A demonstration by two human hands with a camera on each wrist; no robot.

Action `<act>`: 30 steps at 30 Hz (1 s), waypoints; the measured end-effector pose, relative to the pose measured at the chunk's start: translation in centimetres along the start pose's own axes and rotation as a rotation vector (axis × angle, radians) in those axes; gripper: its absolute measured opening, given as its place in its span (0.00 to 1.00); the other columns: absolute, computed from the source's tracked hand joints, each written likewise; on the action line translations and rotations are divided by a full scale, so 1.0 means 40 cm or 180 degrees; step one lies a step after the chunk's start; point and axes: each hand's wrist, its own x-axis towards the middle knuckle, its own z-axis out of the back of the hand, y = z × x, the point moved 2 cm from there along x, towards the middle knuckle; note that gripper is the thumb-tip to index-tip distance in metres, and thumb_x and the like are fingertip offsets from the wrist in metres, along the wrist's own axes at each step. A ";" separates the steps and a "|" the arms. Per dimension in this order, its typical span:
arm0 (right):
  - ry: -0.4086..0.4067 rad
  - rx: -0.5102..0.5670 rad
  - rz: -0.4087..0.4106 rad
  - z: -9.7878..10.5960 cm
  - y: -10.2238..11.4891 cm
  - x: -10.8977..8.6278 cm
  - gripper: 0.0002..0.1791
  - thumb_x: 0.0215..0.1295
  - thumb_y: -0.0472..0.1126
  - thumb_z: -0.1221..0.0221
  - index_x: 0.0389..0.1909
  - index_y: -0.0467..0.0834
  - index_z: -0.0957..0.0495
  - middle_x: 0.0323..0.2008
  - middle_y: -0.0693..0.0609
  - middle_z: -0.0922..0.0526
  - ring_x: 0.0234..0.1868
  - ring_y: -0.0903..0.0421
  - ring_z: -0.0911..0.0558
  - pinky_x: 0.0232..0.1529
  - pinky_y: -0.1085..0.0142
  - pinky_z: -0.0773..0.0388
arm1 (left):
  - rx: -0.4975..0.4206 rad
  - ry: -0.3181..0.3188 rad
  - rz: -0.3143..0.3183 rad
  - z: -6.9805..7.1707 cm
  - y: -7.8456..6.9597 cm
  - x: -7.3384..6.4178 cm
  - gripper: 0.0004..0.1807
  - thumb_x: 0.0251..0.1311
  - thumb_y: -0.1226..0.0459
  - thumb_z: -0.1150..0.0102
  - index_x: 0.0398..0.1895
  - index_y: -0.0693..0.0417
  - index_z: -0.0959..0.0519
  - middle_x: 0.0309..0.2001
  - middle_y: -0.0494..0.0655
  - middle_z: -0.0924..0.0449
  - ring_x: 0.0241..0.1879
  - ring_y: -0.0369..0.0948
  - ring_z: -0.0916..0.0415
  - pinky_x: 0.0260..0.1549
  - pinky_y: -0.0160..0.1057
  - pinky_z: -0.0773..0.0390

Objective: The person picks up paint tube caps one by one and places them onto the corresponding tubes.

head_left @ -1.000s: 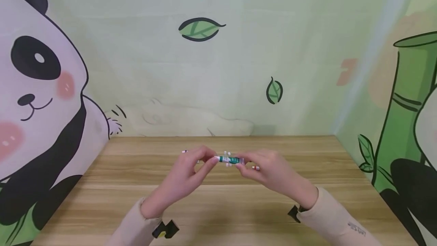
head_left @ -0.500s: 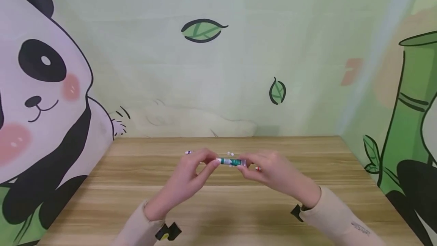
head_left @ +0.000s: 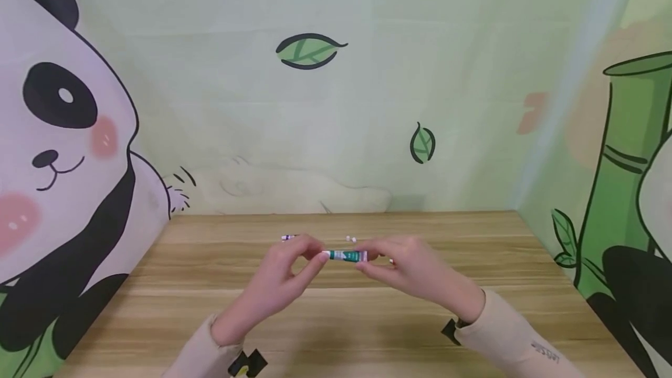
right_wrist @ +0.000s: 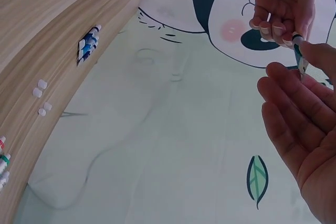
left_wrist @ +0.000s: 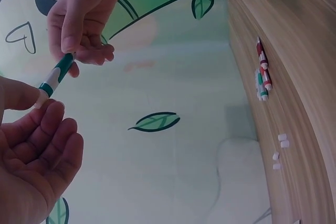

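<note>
A small green paint tube (head_left: 345, 256) is held level above the worktop (head_left: 336, 319), its length running from left to right. The left hand (head_left: 286, 270) pinches its white end between thumb and fingers; the right hand (head_left: 415, 264) pinches the other end the same way. Beyond them, toward the worktop's far edge, four small white pieces (left_wrist: 284, 144) lie in two pairs. Nearer the left edge than these is a cluster of blue tubes (right_wrist: 87, 45); nearer the right edge lie red tubes (left_wrist: 266, 78) beside green-banded tubes (left_wrist: 260, 83). A panda-print backdrop (head_left: 367, 104) rises behind the far edge.
</note>
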 end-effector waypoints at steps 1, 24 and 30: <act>-0.0012 -0.0009 0.0019 0.001 -0.001 0.001 0.14 0.64 0.39 0.31 0.50 0.41 0.16 0.35 0.56 0.12 0.34 0.64 0.15 0.23 0.77 0.28 | 0.0000 -0.0003 0.0005 0.000 0.001 0.000 0.02 0.69 0.65 0.39 0.40 0.52 0.18 0.36 0.35 0.17 0.36 0.33 0.21 0.38 0.38 0.18; -0.0002 -0.0311 0.0111 0.000 -0.012 -0.013 0.14 0.63 0.43 0.31 0.47 0.43 0.15 0.36 0.55 0.11 0.35 0.64 0.14 0.33 0.72 0.19 | -0.0184 0.0029 0.0536 -0.011 0.014 -0.008 0.02 0.67 0.65 0.37 0.41 0.50 0.17 0.35 0.35 0.18 0.35 0.34 0.21 0.36 0.36 0.18; -0.0065 -0.0372 0.0192 -0.001 -0.018 -0.017 0.12 0.64 0.44 0.31 0.46 0.43 0.15 0.34 0.55 0.11 0.33 0.64 0.14 0.32 0.73 0.20 | -0.0216 0.0054 0.0607 -0.010 0.014 -0.010 0.03 0.67 0.65 0.36 0.41 0.50 0.17 0.35 0.38 0.17 0.35 0.35 0.21 0.36 0.37 0.18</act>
